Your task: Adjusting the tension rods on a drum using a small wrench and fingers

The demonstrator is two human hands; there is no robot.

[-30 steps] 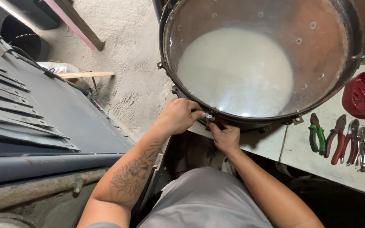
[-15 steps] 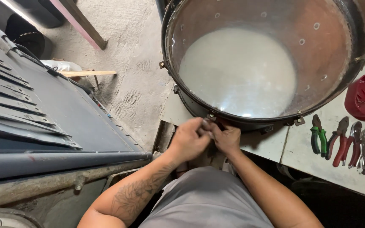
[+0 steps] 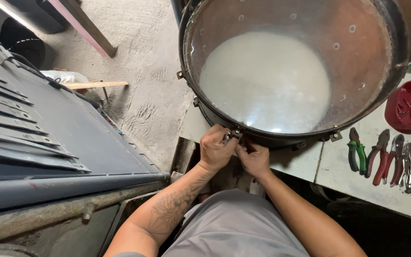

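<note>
A large round drum [image 3: 386,57] with a dark metal hoop and a pale skin at its bottom stands on the white workbench [image 3: 338,166]. Small metal lugs stick out around its rim. My left hand [image 3: 215,148] and my right hand [image 3: 253,159] meet at the drum's near edge, both pinching one small metal lug [image 3: 234,134] on the hoop. Fingers cover most of that lug, so I cannot tell how it sits.
Several pliers with red and green handles [image 3: 386,159] lie on the bench at the right, beside a red bowl of nails [image 3: 409,107]. A dark ribbed panel [image 3: 34,138] fills the left. A wooden stick [image 3: 96,84] lies on the concrete floor.
My left hand has slid along the rim to meet my right hand, and both now close on the same lug. The view has shifted slightly.
</note>
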